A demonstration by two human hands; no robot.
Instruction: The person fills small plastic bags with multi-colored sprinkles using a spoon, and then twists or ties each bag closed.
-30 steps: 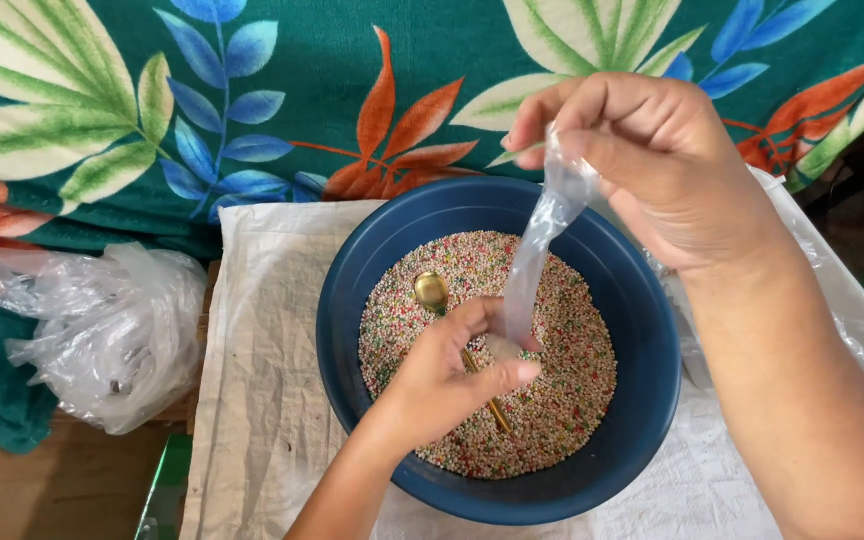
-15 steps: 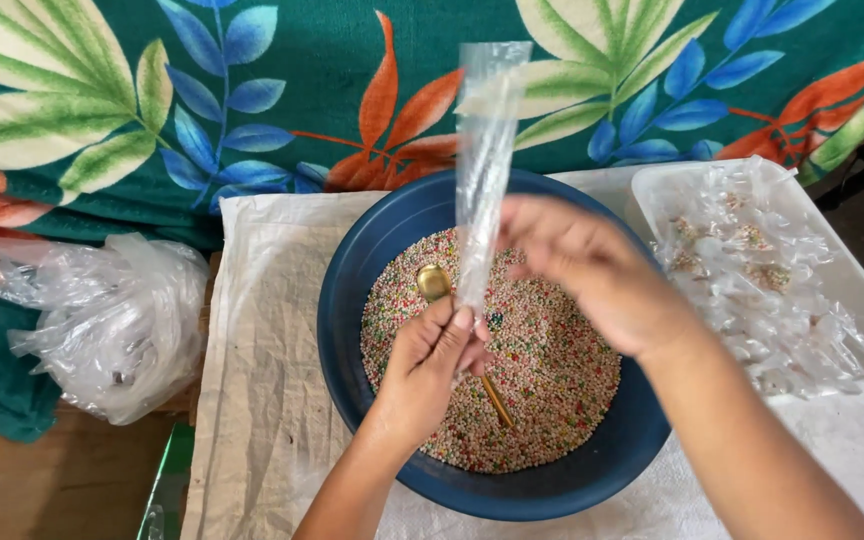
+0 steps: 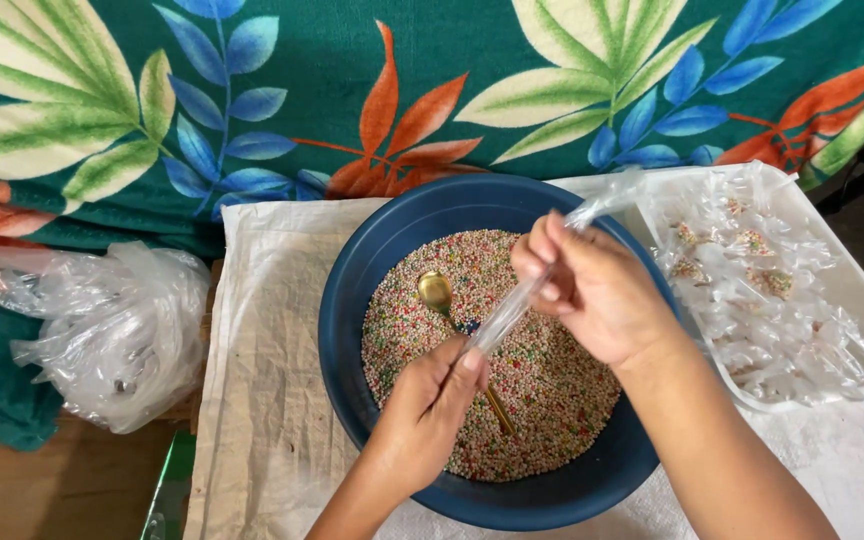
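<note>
Bright, even light across the whole frame, soft and from above, colours strong on the leaf-print cloth point(image 3: 252, 110). Shadows are faint: a light one inside the blue bowl point(image 3: 352, 300) along its left wall. Small white glints on the crumpled plastic bags point(image 3: 102, 330) at left and on the gold spoon point(image 3: 436, 290). Focus holds sharp at centre; the lower corners go slightly soft and darker.
</note>
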